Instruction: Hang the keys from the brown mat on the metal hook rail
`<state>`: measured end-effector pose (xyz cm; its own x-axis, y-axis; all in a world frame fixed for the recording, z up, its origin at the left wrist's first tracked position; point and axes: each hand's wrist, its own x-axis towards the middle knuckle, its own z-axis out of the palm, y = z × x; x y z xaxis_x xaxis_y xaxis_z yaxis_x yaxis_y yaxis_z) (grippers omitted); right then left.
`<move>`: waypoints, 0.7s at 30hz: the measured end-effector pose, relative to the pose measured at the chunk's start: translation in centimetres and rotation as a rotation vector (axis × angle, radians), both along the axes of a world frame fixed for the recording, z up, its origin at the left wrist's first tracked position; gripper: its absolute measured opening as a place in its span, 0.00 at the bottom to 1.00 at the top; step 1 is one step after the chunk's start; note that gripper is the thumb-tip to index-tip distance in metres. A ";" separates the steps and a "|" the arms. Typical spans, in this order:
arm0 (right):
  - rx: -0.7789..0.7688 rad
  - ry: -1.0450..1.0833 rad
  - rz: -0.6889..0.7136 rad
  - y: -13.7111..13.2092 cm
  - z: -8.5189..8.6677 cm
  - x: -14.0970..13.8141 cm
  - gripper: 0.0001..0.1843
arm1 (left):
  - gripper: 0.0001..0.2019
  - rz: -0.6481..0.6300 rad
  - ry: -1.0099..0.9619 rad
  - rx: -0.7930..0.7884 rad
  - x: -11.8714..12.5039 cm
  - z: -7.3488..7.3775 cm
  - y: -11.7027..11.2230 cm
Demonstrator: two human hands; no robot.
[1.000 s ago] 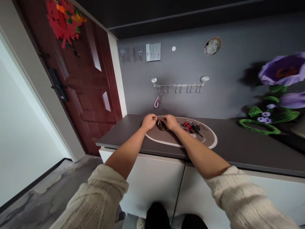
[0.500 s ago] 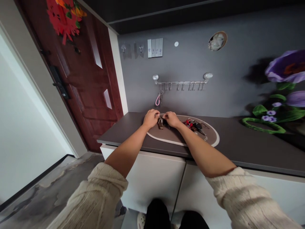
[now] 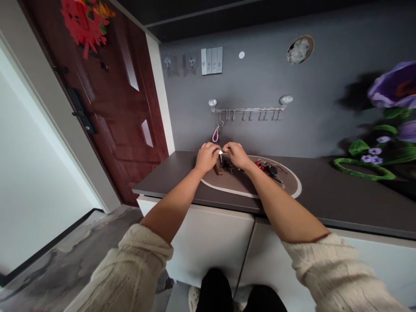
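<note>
My left hand (image 3: 206, 157) and my right hand (image 3: 236, 154) meet above the left end of an oval brown mat (image 3: 289, 190) on the dark countertop. Both pinch a key bunch (image 3: 221, 161) with a brown fob that hangs between them, lifted a little off the mat. Fingers of both hands are closed on its ring. Another bunch of keys with red parts (image 3: 268, 167) lies on the mat just right of my right hand.
A metal hook rail (image 3: 248, 111) is on the grey wall above, with a pink-looped key (image 3: 216, 134) hanging from its left hook. A red-brown door (image 3: 107, 99) stands to the left. Purple flowers (image 3: 390, 112) are at the right. White cabinet doors (image 3: 201, 242) are below the counter.
Both hands have risen slightly from the mat, lifting the brown-fob key bunch, which now hangs between the fingers instead of lying flat.
</note>
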<state>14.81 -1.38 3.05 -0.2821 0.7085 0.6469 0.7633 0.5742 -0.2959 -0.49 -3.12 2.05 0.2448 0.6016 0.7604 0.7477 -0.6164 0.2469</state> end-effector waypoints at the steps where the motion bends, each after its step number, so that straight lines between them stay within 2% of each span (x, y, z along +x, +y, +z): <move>1: 0.010 0.010 0.003 -0.1 0.1 0.0 0.12 | 0.11 -0.003 -0.004 0.009 0.0 0.0 0.0; 5: 0.021 0.075 0.020 -0.5 0.7 -0.1 0.11 | 0.10 -0.023 -0.021 0.036 -0.1 0.1 0.1; 8: -0.011 0.139 0.086 -0.6 0.9 -0.2 0.10 | 0.11 -0.054 -0.043 0.032 0.0 0.2 0.1; 15: -0.171 0.455 0.212 -0.5 0.4 -0.7 0.09 | 0.09 -0.077 -0.170 -0.035 0.2 0.3 0.3; 21: -0.318 0.675 0.337 -0.7 -0.1 -1.0 0.09 | 0.08 -0.166 -0.344 -0.143 0.4 0.2 0.5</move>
<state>13.85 -2.04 2.99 -0.1340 0.8335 0.5360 0.1639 0.5521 -0.8175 -0.09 -2.59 2.24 0.0936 0.6807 0.7266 0.4998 -0.6633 0.5570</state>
